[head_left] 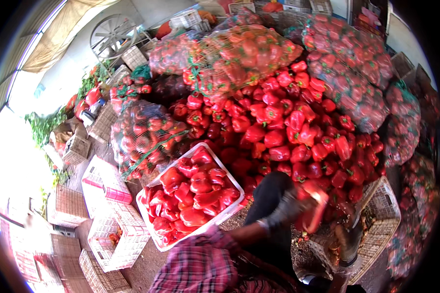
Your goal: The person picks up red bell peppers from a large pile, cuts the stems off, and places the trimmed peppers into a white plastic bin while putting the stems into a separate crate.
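My left hand (284,211), in a grey glove below a plaid sleeve, reaches to the right across my dark-trousered knee and is shut on a red bell pepper (314,211), which is blurred by motion. It is at the near foot of a big heap of red peppers (288,127). To its left stands a white plastic crate (152,229) filled with red peppers (193,195). My right hand is out of sight.
Net sacks of red peppers (239,53) lie piled behind and beside the heap, with another sack (142,136) left of the crate. A wicker-style crate (384,215) stands at the right by my foot. Stacked white and pink crates (107,229) stand at the lower left.
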{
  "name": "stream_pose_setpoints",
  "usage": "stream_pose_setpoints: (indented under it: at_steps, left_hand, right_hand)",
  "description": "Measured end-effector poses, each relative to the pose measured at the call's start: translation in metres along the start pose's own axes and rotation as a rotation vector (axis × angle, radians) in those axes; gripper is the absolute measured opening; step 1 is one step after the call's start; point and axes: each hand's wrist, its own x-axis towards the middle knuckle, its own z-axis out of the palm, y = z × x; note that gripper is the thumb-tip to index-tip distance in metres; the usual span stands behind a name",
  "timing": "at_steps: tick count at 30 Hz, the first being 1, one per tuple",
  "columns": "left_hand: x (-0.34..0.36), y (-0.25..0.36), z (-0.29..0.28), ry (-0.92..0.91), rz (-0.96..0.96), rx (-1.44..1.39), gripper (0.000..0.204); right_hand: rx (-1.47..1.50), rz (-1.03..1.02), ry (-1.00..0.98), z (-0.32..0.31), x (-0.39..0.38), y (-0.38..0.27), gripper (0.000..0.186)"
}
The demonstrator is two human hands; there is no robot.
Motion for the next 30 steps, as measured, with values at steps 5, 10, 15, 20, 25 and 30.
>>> stream_pose_setpoints:
  at_steps: [5,10,15,20,25,30]
  left_hand:
    - [-0.001,0.133,-0.177,0.623,-0.027,0.595,0.013]
    - [-0.051,0.106,-0.346,1.028,0.005,1.56,0.047]
    - [-0.063,0.034,-0.382,0.813,-0.459,1.988,0.074]
    - [-0.044,0.064,-0.407,0.263,-0.577,1.852,0.058]
    - [-0.034,0.057,-0.426,0.864,-0.485,1.691,0.033]
    - [-0.048,0.048,-0.491,1.051,-0.109,1.703,0.048]
  right_hand:
    - [0.134,0.132,0.256,0.006,0.004,0.029,0.045]
    - [-0.142,0.161,0.263,-0.014,-0.005,0.112,0.037]
    - [-0.198,0.255,0.257,-0.013,-0.021,0.133,0.031]
    - [-0.444,-0.032,0.407,-0.036,-0.059,0.214,0.028]
    - [-0.079,0.13,0.667,-0.005,-0.058,0.199,0.043]
    - [-0.736,-0.48,0.002,-0.034,-0.057,0.202,0.083]
